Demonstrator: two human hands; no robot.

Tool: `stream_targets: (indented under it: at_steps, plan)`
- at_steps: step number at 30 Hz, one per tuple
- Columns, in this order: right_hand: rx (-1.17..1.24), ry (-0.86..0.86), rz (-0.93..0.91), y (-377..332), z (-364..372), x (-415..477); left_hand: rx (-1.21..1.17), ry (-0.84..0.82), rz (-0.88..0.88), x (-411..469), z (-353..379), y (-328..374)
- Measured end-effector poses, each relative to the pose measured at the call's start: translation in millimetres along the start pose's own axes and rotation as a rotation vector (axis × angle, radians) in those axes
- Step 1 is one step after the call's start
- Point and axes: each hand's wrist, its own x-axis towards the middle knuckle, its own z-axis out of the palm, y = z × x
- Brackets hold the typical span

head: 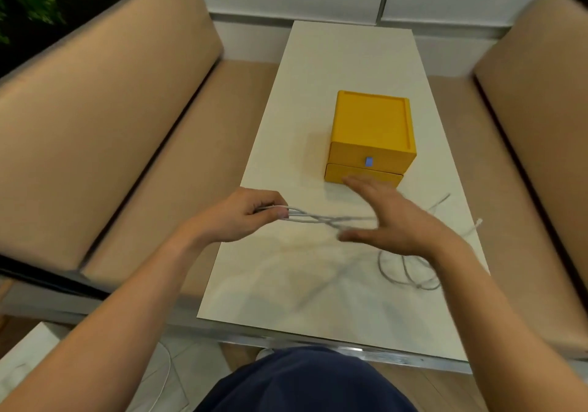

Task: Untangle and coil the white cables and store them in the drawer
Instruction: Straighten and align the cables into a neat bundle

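So the step here looks like the coiling itself: the left hand (241,217) has its fingers pinched shut on a bundle of strands of the white cables (321,219), and those run straight across from its fingertips toward the right hand (394,220), which is flat and open, fingers spread apart, not gripping anything I can make out (it's blurred, so whether the strands touch the palm is hard to say). The rest of the cable lies loose on the white table (318,100), looping just below and outside the right wrist, with two free ends trailing off past the right fingers toward the table's right edge. If I were doing this, I'd keep the left pinch firm as the anchor and let the right hand sweep slack back in even loops, watching that the loose loops under the wrist don't knot up. The yellow drawer box (372,131) sits just beyond the right fingertips, its lower drawer (362,174) poking out slightly, so wide sweeps forward could bump it. There's open table beneath and between both hands, and more beyond the box; the left hand is already hanging over the left edge, with tan benches either side.
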Motion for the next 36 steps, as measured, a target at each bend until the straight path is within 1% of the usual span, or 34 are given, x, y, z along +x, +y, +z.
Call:
stream_targets:
  at_steps: [1, 2, 3, 5, 7, 10, 13, 18, 20, 22, 24, 27, 29, 33, 36]
  plan:
    - [0.164, 0.02, -0.043, -20.4, 2.5, 5.5, -0.005, 0.005, 0.026, 0.7, 0.2, 4.0]
    - [0.312, -0.019, -0.048, -36.0, 6.3, 11.4, -0.017, 0.018, 0.05, 1.4, -0.6, 8.0]
    - [0.389, -0.065, -0.056, -45.2, 11.6, 17.3, -0.023, 0.034, 0.067, 1.9, -2.3, 11.6]
    - [0.447, -0.091, -0.069, -50.9, 17.7, 24.3, -0.001, 0.047, 0.079, 1.6, -7.3, 13.5]
    - [0.505, -0.092, -0.037, -50.4, 16.3, 26.7, 0.025, 0.037, 0.083, -0.1, -10.7, 10.6]
    - [0.481, -0.062, -0.023, -52.6, 14.2, 29.8, 0.095, 0.016, 0.068, -0.8, -11.1, 3.6]
    - [0.457, -0.121, -0.024, -56.6, 12.9, 31.9, 0.106, -0.012, 0.064, -2.1, -13.4, 0.1]
    - [0.614, -0.176, 0.0, -62.7, 10.0, 26.9, 0.068, -0.062, 0.089, -7.5, -22.6, -6.5]
    - [0.548, -0.157, 0.021, -66.7, 11.7, 29.8, 0.101, -0.083, 0.12, -7.2, -25.1, -8.5]
    - [0.412, -0.079, 0.042, -71.2, 13.5, 34.1, 0.142, -0.095, 0.146, -4.3, -26.9, -10.9]
    - [0.347, -0.037, 0.072, -75.5, 14.2, 35.4, 0.165, -0.102, 0.167, -0.8, -28.0, -13.5]
    - [0.457, -0.058, 0.111, -77.4, 15.0, 33.1, 0.181, -0.109, 0.193, 3.7, -32.2, -17.3]
    - [0.528, -0.062, 0.105, -78.6, 15.7, 29.2, 0.199, -0.115, 0.212, 6.2, -35.6, -20.0]
    - [0.647, -0.047, 0.11, -79.9, 17.0, 23.0, 0.12, -0.132, 0.224, 7.7, -38.1, -20.6]
    - [0.694, -0.092, 0.13, -79.0, 17.3, 22.1, 0.118, -0.132, 0.245, 10.0, -40.6, -21.1]
